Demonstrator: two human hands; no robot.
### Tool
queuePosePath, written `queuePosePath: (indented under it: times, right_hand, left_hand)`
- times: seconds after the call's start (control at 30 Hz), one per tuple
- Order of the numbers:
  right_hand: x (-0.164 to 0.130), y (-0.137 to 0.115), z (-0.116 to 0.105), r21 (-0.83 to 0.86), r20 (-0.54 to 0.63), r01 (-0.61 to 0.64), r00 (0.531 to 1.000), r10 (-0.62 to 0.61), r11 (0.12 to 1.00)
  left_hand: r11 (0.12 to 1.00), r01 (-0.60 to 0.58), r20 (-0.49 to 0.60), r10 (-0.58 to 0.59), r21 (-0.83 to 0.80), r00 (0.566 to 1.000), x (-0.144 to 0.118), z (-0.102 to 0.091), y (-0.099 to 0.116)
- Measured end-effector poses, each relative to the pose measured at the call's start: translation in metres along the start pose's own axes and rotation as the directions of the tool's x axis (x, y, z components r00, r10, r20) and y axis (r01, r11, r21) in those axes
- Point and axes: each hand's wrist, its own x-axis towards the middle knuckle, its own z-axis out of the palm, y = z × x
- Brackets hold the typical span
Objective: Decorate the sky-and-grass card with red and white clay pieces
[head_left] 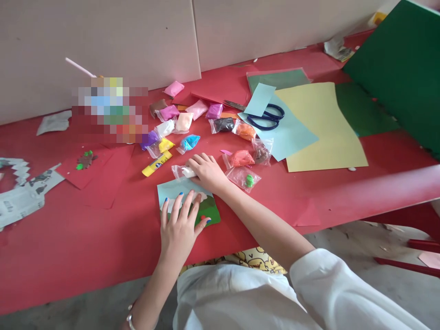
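Note:
My left hand point(180, 222), its fingers spread, lies over a small card point(213, 214) with a light blue top, white cloud shapes and a green lower part. Near the thumb a small red bit point(202, 217) shows on the green. Just beyond the card, my right hand point(208, 173) is closed on a small clear bag of white modelling clay point(185, 172); the hand covers part of the bag. A yellow glue stick point(156, 164) lies to the left of that bag. Right of my right hand lies a bag with green clay point(249, 180).
Several bags of coloured clay, including a blue one point(189, 143), lie beyond my hands. Blue-handled scissors point(266, 121) rest among light blue paper point(288, 137), beside a yellow sheet point(326, 146). A green board point(398, 68) stands at right. Paper scraps point(25, 201) lie at left.

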Motion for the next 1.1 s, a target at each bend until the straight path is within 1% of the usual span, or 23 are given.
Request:
queuePosePath:
  times: [0.13,0.33,0.53,0.7,0.9,1.1]
  right_hand:
    - [0.000,-0.001,-0.001,-0.001,-0.006,-0.001,1.000,0.001,1.000]
    - [0.000,0.000,-0.001,-0.017,0.007,0.005,1.000,-0.005,1.000]
    - [0.000,0.001,0.002,-0.024,-0.016,0.014,1.000,-0.014,1.000]
    - [0.000,0.001,0.001,-0.027,-0.017,0.018,1.000,-0.018,0.999]
    - [0.000,0.001,0.001,-0.019,-0.008,0.007,1.000,-0.007,1.000]
    - [0.000,0.002,0.002,-0.021,-0.008,0.015,1.000,-0.015,1.000]
  left_hand:
    - [0.997,-0.051,-0.029,0.052,0.049,0.998,0.002,-0.003,-0.003]
    - [0.996,-0.060,-0.085,0.066,0.070,0.994,0.002,-0.002,-0.010]
    - [0.994,-0.084,-0.119,0.092,0.072,0.989,0.000,-0.006,-0.009]
    - [0.998,-0.061,-0.128,0.064,0.026,0.990,0.001,-0.005,-0.009]
    - [0.997,-0.065,-0.122,0.071,0.050,0.990,-0.001,-0.004,-0.010]
    - [0.997,-0.064,-0.119,0.068,0.037,0.991,0.000,-0.005,-0.008]
